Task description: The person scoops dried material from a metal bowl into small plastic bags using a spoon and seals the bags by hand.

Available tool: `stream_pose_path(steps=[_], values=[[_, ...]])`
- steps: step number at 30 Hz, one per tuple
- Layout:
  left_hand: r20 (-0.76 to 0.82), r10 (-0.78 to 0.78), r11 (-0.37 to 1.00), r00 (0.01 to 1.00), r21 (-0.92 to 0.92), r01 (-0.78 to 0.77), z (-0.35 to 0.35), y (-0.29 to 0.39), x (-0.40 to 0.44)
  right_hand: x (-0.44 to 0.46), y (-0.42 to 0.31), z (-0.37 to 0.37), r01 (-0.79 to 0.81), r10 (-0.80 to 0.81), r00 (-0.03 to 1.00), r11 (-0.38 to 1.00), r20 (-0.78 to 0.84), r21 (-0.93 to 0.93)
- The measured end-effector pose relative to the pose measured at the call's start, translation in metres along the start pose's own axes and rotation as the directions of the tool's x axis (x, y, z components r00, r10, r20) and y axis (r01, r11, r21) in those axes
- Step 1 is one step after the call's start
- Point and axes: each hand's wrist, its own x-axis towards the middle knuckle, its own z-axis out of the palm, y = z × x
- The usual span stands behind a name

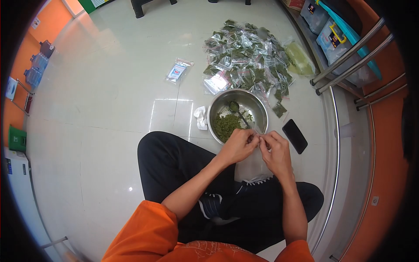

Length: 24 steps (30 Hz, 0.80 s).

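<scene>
My left hand (239, 145) and my right hand (275, 150) meet over the near rim of a steel bowl (263, 107). Their fingertips pinch a small clear plastic bag (256, 129), mostly hidden by the fingers. Chopped green leaves (227, 126) lie in the bowl, with a paler, whitish patch beside them. A dark spoon (234, 107) rests inside, its handle slanting towards my hands. Beyond the bowl spreads a heap of clear bags filled with green leaves (248, 54). Some flat bags (217, 83) lie at its near left edge.
A black phone (295, 136) lies right of the bowl, a crumpled white tissue (200, 118) left of it. Farther left is a packet with a blue label (177, 71). A large greenish bag (300, 56) sits by the heap. Metal rails (336, 144) and storage boxes (334, 39) line the right side.
</scene>
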Motion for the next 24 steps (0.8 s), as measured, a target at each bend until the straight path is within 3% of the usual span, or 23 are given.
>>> stream_pose_path(steps=[2,5,8,12,13,16,17,19,24], values=[[-0.009,0.004,0.999,1.0,-0.032,-0.004,0.003,0.0,0.0,0.0,0.001,0.003,0.04,-0.047,0.998,0.992,-0.05,-0.121],[-0.009,-0.045,0.999,0.999,0.029,0.046,0.007,0.002,0.0,0.004,0.005,0.002,-0.05,0.01,0.979,0.98,-0.201,-0.192],[-0.02,-0.038,0.999,0.999,-0.027,0.037,0.015,-0.004,-0.003,0.007,0.009,0.003,-0.038,-0.016,0.97,0.976,-0.243,-0.215],[-0.103,-0.235,0.97,0.967,-0.095,0.225,0.003,-0.007,-0.001,0.009,-0.023,0.007,0.093,-0.118,0.972,0.988,-0.205,-0.126],[-0.106,-0.286,0.957,0.952,-0.089,0.277,0.0,-0.007,0.001,0.005,-0.017,0.01,0.124,-0.145,0.981,0.98,-0.128,-0.157],[-0.12,-0.289,0.953,0.95,-0.135,0.272,0.001,-0.007,0.002,0.003,-0.013,0.011,0.212,-0.221,0.975,0.95,-0.014,-0.228],[-0.117,-0.288,0.953,0.95,-0.135,0.272,0.001,-0.007,0.002,0.003,-0.011,0.01,0.209,-0.219,0.976,0.95,-0.016,-0.23],[-0.054,-0.277,0.96,0.959,-0.062,0.274,-0.001,-0.009,0.002,0.002,-0.006,0.01,0.061,-0.058,0.997,0.997,0.057,-0.044],[0.11,-0.289,0.957,0.951,-0.004,0.291,-0.004,0.004,-0.001,0.001,0.003,0.007,0.012,-0.01,0.988,1.0,0.152,-0.014]])
